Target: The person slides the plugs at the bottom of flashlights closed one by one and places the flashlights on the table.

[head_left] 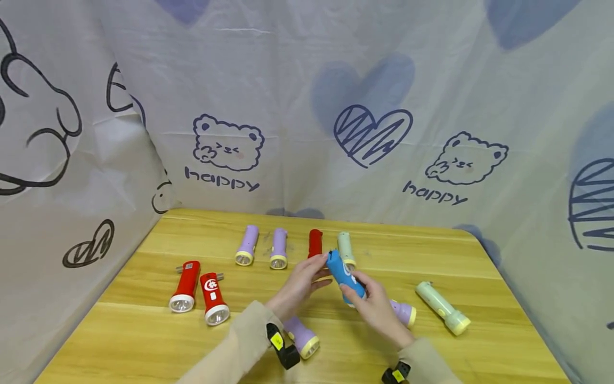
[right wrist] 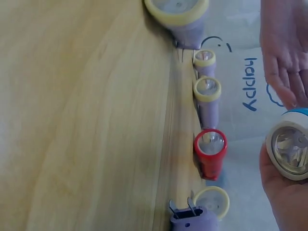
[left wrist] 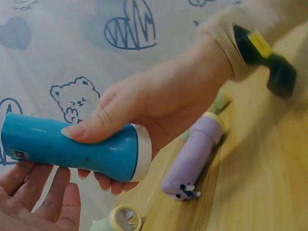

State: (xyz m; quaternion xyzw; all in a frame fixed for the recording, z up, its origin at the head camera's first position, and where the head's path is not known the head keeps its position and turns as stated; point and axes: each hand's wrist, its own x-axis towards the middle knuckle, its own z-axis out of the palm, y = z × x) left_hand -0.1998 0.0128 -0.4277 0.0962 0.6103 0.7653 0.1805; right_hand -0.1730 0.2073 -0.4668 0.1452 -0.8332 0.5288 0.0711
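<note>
A blue flashlight [head_left: 344,274] with a white head is raised above the wooden table. My right hand [head_left: 376,305] grips it near the head, the thumb [left wrist: 79,132] lying along its body. At the tail end, my left hand [head_left: 299,282] has its fingers extended; in the left wrist view they touch the underside. The lens [right wrist: 292,150] shows in the right wrist view. Below the hands lie a purple flashlight [head_left: 302,337] by the left wrist and another purple flashlight [head_left: 404,313], partly hidden by the right hand.
On the wooden table [head_left: 144,341], two red flashlights [head_left: 187,285] lie at the left. Along the back are two purple flashlights [head_left: 279,248], a red flashlight [head_left: 315,241] and a pale green flashlight [head_left: 345,246]. Another pale green flashlight [head_left: 441,306] is at the right. A printed curtain [head_left: 297,106] surrounds the table.
</note>
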